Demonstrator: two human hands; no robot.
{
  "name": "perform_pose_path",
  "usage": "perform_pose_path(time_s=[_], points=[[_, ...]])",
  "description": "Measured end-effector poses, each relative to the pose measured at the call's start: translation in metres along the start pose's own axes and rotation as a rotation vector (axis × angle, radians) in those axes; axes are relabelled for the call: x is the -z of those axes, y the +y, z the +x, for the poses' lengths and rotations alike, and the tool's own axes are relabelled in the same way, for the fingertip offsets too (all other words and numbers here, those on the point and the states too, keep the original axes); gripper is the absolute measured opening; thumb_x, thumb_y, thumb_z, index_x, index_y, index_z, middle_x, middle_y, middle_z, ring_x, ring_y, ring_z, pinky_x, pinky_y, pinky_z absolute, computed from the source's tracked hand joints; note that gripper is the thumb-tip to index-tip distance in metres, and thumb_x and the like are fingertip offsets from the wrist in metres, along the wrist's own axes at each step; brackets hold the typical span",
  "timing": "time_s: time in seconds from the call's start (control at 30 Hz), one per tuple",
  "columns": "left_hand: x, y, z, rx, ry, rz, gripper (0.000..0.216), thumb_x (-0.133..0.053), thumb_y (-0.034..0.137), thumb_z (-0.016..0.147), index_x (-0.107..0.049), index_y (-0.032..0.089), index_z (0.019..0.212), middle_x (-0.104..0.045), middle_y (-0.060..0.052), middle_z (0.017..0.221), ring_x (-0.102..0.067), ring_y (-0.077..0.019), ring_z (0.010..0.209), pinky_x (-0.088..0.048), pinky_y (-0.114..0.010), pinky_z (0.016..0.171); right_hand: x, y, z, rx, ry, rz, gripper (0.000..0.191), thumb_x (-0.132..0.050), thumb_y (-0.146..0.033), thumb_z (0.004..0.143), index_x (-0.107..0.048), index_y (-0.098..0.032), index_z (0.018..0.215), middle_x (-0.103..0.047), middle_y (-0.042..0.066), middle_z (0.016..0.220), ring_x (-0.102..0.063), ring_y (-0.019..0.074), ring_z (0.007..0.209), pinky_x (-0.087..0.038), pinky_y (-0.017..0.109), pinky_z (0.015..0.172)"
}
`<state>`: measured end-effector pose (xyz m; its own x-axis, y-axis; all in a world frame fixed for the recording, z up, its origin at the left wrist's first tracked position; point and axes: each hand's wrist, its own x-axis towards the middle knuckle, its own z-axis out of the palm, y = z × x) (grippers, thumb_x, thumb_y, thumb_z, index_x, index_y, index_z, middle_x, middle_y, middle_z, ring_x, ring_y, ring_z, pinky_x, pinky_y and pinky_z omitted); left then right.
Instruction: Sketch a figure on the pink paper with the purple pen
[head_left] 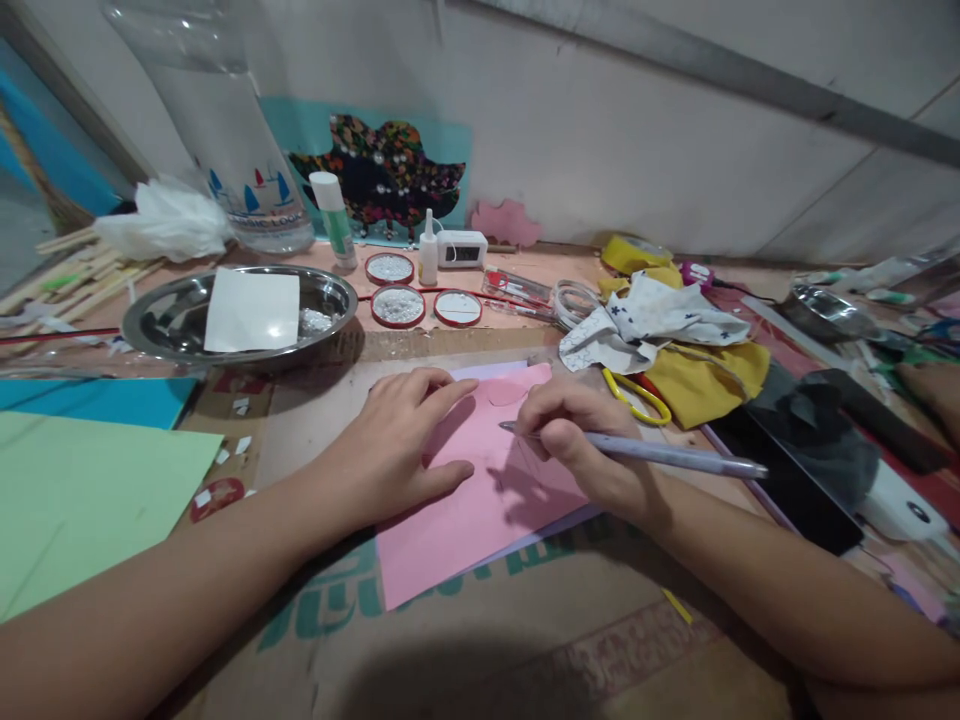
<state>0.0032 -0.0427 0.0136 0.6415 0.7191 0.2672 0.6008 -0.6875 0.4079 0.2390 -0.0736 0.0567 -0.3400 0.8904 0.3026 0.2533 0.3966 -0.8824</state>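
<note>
Pink paper lies on a purple sheet over printed cardboard. My left hand rests flat on its left side, fingers spread, thumb apart. In my right hand a pen is gripped, its tip pointing left just over the paper; whether it touches, I cannot tell. A rounded cut-out shape shows near the paper's top edge. Faint lines run across the pink surface, partly under the shadow of my right hand.
Behind stand a metal dish with a white card, a glue stick, a small glue bottle and red-rimmed lids of beads. Yellow-handled scissors, cloth and a dark phone lie right. Green paper lies left.
</note>
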Motion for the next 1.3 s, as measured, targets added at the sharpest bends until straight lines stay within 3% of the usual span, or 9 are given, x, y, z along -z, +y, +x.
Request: perform_pose_path(time_s=[0.13,0.2,0.43,1.3], points=[[0.000,0.001,0.000,0.025,-0.008,-0.006,0.072,-0.074,0.043,0.084,-0.052,0.022,0.150,-0.055,-0.017,0.142,-0.056,-0.0379,0.129,-0.049,-0.057,0.106,-0.010,0.016,0.000,-0.262,-0.055,0.056,0.018,-0.071,-0.032,0.091,-0.057,-0.023,0.085,-0.060,-0.004,0.069,-0.054,0.0108,0.055,-0.043,0.025,0.054],[0.000,0.001,0.000,0.038,-0.024,-0.006,0.073,-0.076,0.044,0.083,-0.053,0.023,0.150,-0.054,-0.017,0.143,-0.056,-0.0386,0.130,-0.049,-0.057,0.106,-0.016,0.028,0.002,-0.320,-0.080,0.062,0.023,-0.072,-0.034,0.089,-0.053,-0.024,0.083,-0.060,-0.005,0.070,-0.055,0.0112,0.057,-0.045,0.025,0.055],[-0.001,0.000,0.001,0.069,-0.048,-0.019,0.077,-0.078,0.047,0.082,-0.052,0.022,0.150,-0.054,-0.017,0.144,-0.054,-0.0381,0.132,-0.047,-0.057,0.108,-0.017,0.041,0.010,-0.214,0.024,-0.196,0.031,-0.062,-0.031,0.086,-0.038,-0.025,0.067,-0.044,-0.006,0.060,-0.040,0.0105,0.054,-0.029,0.026,0.052],[-0.002,-0.002,0.002,0.045,-0.052,-0.007,0.075,-0.077,0.048,0.083,-0.054,0.022,0.150,-0.056,-0.016,0.144,-0.054,-0.0391,0.131,-0.046,-0.056,0.108,-0.018,0.039,0.011,-0.217,-0.038,-0.233,0.032,-0.061,-0.032,0.088,-0.037,-0.025,0.069,-0.044,-0.007,0.058,-0.037,0.0112,0.053,-0.027,0.028,0.052]])
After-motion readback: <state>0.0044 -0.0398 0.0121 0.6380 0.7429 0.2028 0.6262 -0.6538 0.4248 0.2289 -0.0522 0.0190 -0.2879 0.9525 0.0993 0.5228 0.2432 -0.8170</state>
